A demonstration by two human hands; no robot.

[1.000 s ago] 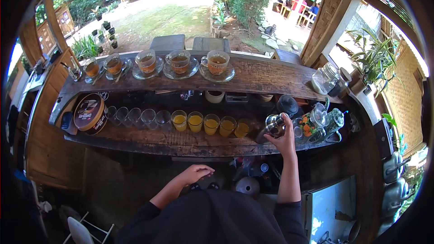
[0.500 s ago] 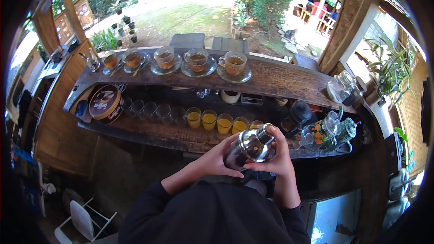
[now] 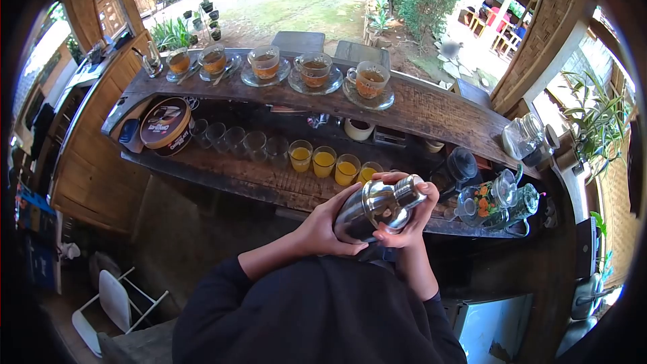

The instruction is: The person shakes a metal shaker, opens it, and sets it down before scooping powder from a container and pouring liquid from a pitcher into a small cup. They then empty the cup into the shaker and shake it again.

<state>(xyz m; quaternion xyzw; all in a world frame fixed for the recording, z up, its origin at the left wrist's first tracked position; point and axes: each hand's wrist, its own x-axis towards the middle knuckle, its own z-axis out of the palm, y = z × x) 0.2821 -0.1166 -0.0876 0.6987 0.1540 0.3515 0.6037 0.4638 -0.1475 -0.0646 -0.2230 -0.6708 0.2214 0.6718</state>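
Note:
A shiny metal cocktail shaker (image 3: 367, 210) is held in front of my chest, tilted so its capped top leans to the right. My left hand (image 3: 325, 226) wraps round the shaker's body from the left. Around the lid and shoulder at the right, my right hand (image 3: 412, 219) grips the same shaker. Just beyond it, glasses of yellow drink (image 3: 324, 161) stand in a row on the lower wooden counter; the shaker and hands hide part of that row. To their left are several clear glasses (image 3: 255, 144) with no drink visible in them.
Cups of brown tea (image 3: 315, 71) on glass saucers line the raised bar (image 3: 431, 102). A round tub (image 3: 166, 125) sits at the shelf's left end. Glass pitchers (image 3: 490, 199), a dark-lidded jar (image 3: 462, 164) and another jar (image 3: 522, 136) stand at the right. A folding chair (image 3: 114, 300) is lower left.
My right hand has shifted round the shaker's top, and the shaker leans further to the right. The camera view has turned slightly, so the counter appears shifted.

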